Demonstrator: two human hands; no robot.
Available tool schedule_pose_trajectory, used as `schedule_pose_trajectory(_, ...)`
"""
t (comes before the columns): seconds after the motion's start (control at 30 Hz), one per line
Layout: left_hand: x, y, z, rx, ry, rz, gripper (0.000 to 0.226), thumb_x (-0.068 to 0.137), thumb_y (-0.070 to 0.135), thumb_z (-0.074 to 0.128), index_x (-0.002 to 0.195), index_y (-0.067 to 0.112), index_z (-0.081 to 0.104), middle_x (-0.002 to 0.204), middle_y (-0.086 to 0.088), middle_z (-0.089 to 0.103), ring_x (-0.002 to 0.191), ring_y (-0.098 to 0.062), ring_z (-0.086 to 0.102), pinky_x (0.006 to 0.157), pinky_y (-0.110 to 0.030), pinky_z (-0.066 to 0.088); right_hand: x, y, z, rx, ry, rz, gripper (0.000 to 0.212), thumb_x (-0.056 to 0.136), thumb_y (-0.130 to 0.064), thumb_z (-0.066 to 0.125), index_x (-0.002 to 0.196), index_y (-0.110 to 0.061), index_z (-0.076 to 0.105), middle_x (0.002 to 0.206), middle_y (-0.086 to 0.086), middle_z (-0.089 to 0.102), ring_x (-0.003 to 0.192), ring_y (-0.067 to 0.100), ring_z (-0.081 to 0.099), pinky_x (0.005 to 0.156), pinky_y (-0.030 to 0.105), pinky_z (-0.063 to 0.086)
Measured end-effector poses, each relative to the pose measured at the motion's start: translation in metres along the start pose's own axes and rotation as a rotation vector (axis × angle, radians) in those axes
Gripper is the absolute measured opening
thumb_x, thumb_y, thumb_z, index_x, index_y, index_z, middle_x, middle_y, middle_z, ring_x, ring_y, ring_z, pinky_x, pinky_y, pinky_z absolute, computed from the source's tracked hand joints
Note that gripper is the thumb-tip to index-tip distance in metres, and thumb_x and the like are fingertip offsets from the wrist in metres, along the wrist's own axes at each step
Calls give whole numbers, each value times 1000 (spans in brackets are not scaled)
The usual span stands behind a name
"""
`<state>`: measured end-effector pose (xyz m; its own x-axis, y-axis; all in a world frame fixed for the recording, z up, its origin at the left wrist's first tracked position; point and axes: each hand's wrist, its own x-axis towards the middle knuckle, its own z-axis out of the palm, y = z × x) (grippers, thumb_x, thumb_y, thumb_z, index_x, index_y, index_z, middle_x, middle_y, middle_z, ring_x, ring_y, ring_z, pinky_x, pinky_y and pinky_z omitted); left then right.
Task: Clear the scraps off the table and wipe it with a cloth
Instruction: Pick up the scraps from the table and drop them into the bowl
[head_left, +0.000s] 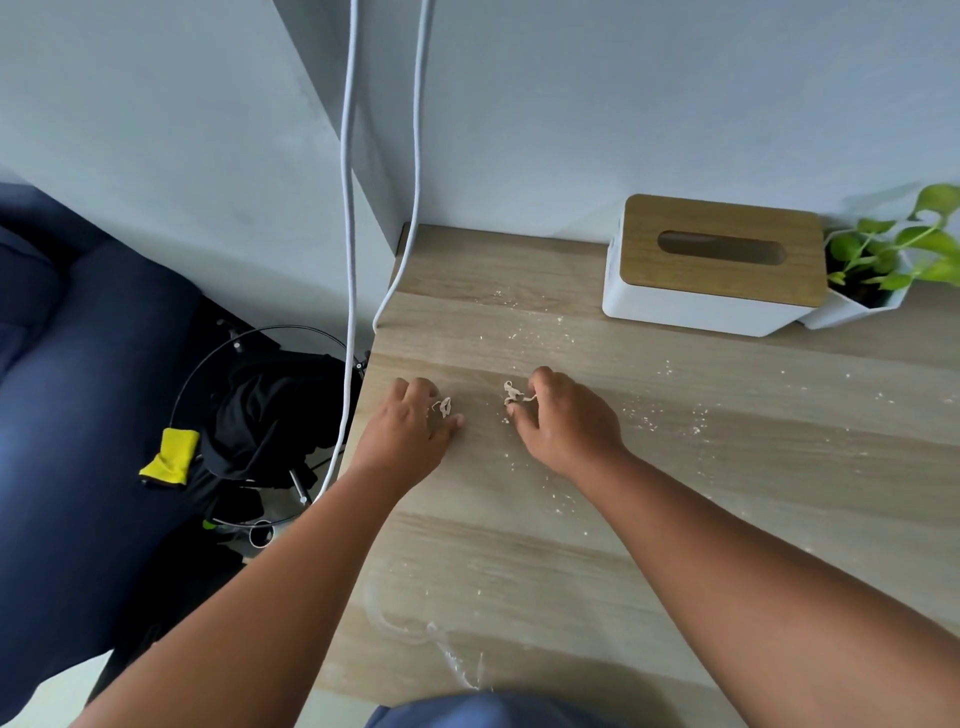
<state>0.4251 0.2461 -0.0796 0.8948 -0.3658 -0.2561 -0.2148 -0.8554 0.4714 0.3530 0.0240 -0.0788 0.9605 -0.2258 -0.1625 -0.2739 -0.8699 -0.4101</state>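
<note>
Gathering scraps by hand: near the front edge of the desk (727, 519), a pale smear of powder (415, 634) awaits the cloth, which is not in view. Farther in, the left hand (410, 431) rests by a curled scrap (444, 407), its fingers (447, 423) loosely bent beside the piece; whether they grip it cannot be told. The right hand (566, 421) pinches a second curled scrap (511, 392) between narrowed fingers. Fine crumbs (675, 415) scatter rightward. Good practice here is probably lifting the larger curls first, then sweeping crumbs inward, away from the left edge just beside the left hand. Open wood lies to the right; beyond stand a tissue box (722, 260) and plant (893, 244) against the wall.
</note>
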Motion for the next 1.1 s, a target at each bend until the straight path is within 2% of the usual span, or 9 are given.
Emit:
schedule_pose_trajectory(0.1,6,4,6,18,-8,-35,43,92,52,67,116,19,54,116,-5,53,100,-28,59,76,-32,39,6,-5,2,13,-10,7,47,95,-55,60,116,-13,52,108,9,64,95,33,64,70,38,51)
schedule_pose_trajectory(0.2,8,7,9,48,3,-35,30,100,41,60,112,15,55,116,-9,53,104,-33,57,79,-33,40,9,-13,5,-40,-37,-3,49,95,-56,60,117,-13,51,108,10,61,97,33,62,71,38,50)
schedule_pose_trajectory(0.4,7,13,4,45,-26,-41,24,106,27,48,111,5,54,115,-16,54,106,-35,55,88,-41,44,15,-21,10,-86,-56,-44,15,102,-27,56,111,-15,56,104,10,60,93,33,62,64,34,35)
schedule_pose_trajectory(0.6,1,8,-8,-77,-65,-113,9,97,16,51,97,14,43,97,-3,52,69,-21,48,62,-32,31,11,-27,5,58,-99,48,13,103,-15,46,111,-6,50,106,14,58,87,33,57,68,35,38)
schedule_pose_trajectory(0.7,-5,5,-10,-90,-91,-120,6,98,16,49,97,15,44,96,-1,50,66,-10,46,59,-32,30,0,-27,-1,148,-120,73,14,102,-12,45,111,-3,50,104,16,59,87,34,58,71,39,45)
schedule_pose_trajectory(0.77,-10,4,-11,-121,-93,-130,3,99,16,48,102,15,49,100,-2,51,68,-10,49,56,-31,32,-12,-26,-6,198,-117,88,13,101,-11,44,109,-4,52,103,13,59,90,32,59,75,39,47)
schedule_pose_trajectory(0.83,-15,6,-12,-162,-84,-147,13,98,15,46,107,16,55,101,-2,55,70,-9,51,55,-25,34,-23,-24,-8,248,-93,107,11,101,-10,44,106,-7,54,100,8,59,88,28,57,75,38,46)
schedule_pose_trajectory(1.0,-31,18,-18,-404,-73,-248,17,94,15,45,100,22,60,79,-6,65,54,-21,58,43,-29,44,-58,-15,-12,395,-82,250,14,102,-11,47,93,-8,56,81,6,61,73,27,56,64,35,39)
schedule_pose_trajectory(1.1,-41,23,-16,-558,-79,-296,19,93,13,46,98,23,61,75,-8,65,43,-9,54,39,-25,43,-86,-8,-11,507,-57,396,17,102,-13,47,89,-7,57,74,4,61,65,22,55,58,31,39)
